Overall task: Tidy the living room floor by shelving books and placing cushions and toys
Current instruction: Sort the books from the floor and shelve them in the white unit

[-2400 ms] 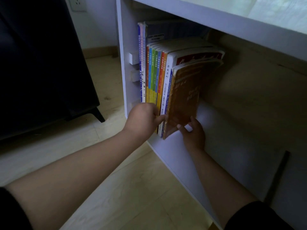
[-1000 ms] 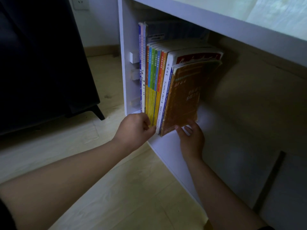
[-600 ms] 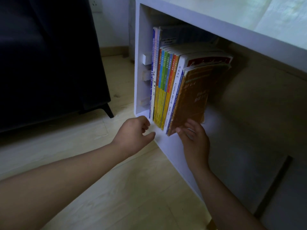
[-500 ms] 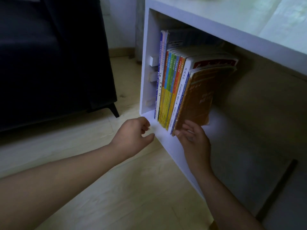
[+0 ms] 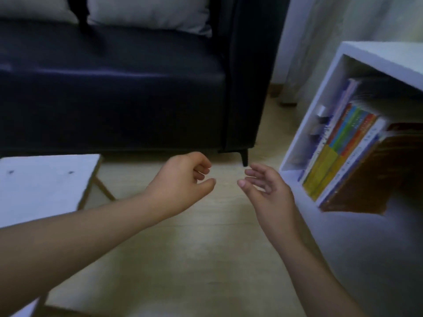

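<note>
Head view looks down on both hands held over the pale wooden floor [image 5: 206, 259], apart from each other and touching nothing. The left hand [image 5: 180, 181] has its fingers loosely curled with the thumb out, and it holds nothing. The right hand [image 5: 270, 195] is relaxed, fingers half straight and spread a little, also empty, just beside the white shelf unit [image 5: 375, 58]. Inside that unit the row of books [image 5: 343, 152] stands at the left end of the compartment, leaning to the left, with coloured spines facing out. A brown-covered book [image 5: 370, 179] leans against the right end of the row. Beyond the hands stands a dark sofa [image 5: 114, 88] with pale cushions [image 5: 148, 12] on its seat. A low white bench [image 5: 41, 186] sits at the left edge.
</note>
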